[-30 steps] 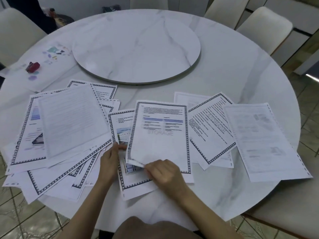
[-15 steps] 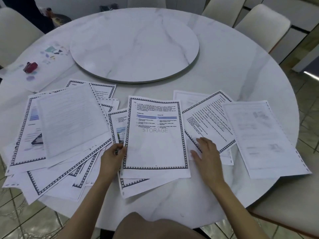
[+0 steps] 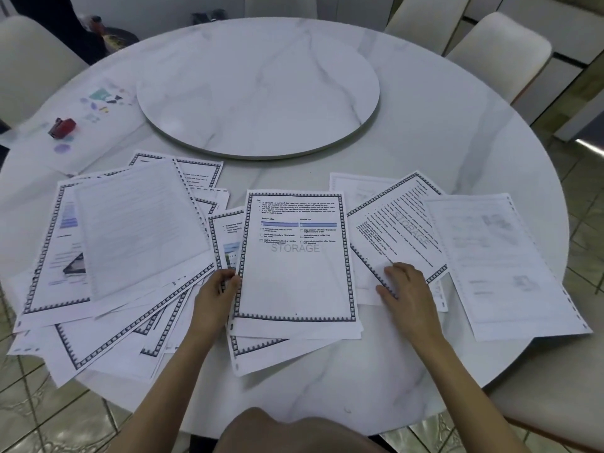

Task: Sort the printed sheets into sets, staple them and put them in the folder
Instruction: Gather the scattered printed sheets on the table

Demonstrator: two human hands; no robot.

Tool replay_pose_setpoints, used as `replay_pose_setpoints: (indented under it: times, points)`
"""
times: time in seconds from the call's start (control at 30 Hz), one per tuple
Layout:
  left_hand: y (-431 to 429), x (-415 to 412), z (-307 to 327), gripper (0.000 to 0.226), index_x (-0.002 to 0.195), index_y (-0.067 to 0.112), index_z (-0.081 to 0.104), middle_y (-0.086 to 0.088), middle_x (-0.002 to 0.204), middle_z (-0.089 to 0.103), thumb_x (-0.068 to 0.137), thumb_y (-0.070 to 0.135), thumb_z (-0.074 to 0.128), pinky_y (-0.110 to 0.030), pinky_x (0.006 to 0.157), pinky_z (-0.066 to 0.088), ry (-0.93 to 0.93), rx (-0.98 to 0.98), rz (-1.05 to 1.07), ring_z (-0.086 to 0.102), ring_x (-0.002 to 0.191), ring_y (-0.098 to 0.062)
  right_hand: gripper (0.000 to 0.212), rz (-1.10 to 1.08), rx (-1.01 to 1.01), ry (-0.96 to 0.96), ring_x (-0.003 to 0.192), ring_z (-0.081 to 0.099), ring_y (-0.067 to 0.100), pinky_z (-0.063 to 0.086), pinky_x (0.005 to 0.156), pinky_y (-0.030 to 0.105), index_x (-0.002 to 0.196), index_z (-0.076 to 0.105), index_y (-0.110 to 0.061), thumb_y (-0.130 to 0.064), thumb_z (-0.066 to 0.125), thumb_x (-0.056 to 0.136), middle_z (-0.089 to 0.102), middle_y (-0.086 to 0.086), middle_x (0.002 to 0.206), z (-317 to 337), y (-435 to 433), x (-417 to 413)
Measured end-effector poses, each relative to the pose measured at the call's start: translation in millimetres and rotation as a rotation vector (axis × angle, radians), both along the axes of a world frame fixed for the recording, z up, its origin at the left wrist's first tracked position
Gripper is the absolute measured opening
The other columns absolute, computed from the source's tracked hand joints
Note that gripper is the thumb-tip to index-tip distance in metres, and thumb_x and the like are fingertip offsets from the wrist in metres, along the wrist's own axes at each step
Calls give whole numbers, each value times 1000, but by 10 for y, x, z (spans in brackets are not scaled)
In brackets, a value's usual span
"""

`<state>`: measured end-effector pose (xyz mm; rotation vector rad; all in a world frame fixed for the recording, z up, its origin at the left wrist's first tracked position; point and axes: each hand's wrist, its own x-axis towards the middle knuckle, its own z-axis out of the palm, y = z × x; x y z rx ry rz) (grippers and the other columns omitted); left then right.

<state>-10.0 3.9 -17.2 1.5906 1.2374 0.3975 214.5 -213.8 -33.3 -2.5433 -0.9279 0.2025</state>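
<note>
Big round white table [image 3: 457,165] with one turning plate [image 3: 258,86] in the middle. On the near side, printed sheets [image 3: 510,263] in three messy heaps. Pinches the left edge of the middle sheet [image 3: 295,276] with the left hand [image 3: 215,299]; presses flat on the right heap [image 3: 405,223] with the right hand [image 3: 407,289], fingers straight. Could knock the left heap [image 3: 137,230] to the floor, with corners hanging over the table edge. Could mix up overlapping sets too. One red stapler [image 3: 62,127] far left, two hands, too many sheets to count
</note>
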Motion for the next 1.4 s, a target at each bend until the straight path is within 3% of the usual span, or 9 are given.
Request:
replay_pose_setpoints:
  times: [0.1,0.27,0.37,0.53,0.73,0.87,1.1,1.23,1.4]
  points:
    - [31,16,8,19,108,12,60,-5,104,63,91,20,56,-33,86,44,40,-21,-13,59,98,-24,34,50,-22,21,118,48,30,36,97,32,120,58,-2,-9,60,86,51,13,129,24,-42,63]
    - [13,95,52,15,95,7,68,-15,112,55,86,18,63,-32,90,37,194,214,-51,51,109,-29,37,-42,-89,5,120,43,32,37,93,42,117,61,-13,-1,61,82,45,15,131,57,-169,149]
    - [2,88,74,13,94,7,69,-18,121,51,85,15,64,-30,91,27,269,370,-31,41,118,-35,37,-266,-114,11,117,40,36,37,91,43,120,57,-5,-13,62,85,44,20,128,82,-223,178]
    - [-50,71,130,16,98,2,66,-16,128,47,84,11,63,-32,94,25,282,522,-5,36,119,-35,76,-586,-180,111,118,34,39,35,96,44,123,40,12,-47,63,80,36,28,126,145,-157,151]
    - [-69,97,177,10,100,10,57,-4,101,58,91,10,53,-20,63,37,50,250,67,55,92,-21,86,-670,-246,215,120,35,40,35,96,41,122,35,14,-45,73,72,35,30,129,225,5,207]
    - [-63,95,122,21,112,5,54,-2,100,56,93,12,48,-26,76,33,71,190,94,50,90,-18,80,-752,-221,326,120,36,41,37,95,43,122,34,14,-31,77,71,35,30,130,230,48,322]
    - [-104,59,-26,24,117,5,50,-5,102,56,95,14,44,-29,77,33,86,80,105,49,91,-20,58,-742,-357,345,117,39,36,36,85,30,126,36,12,-14,61,81,39,26,130,200,222,333]
    - [-97,18,-67,22,115,7,51,-6,104,59,95,14,46,-30,80,36,44,44,112,52,96,-20,54,-764,-324,312,118,37,37,34,93,32,125,35,15,-12,57,84,39,28,129,211,275,299]
    - [-100,12,-34,13,107,11,50,-4,100,59,95,12,47,-24,69,36,-1,39,111,51,91,-17,108,-767,-229,187,124,32,40,23,101,38,135,10,21,-45,70,75,31,35,134,221,320,70]
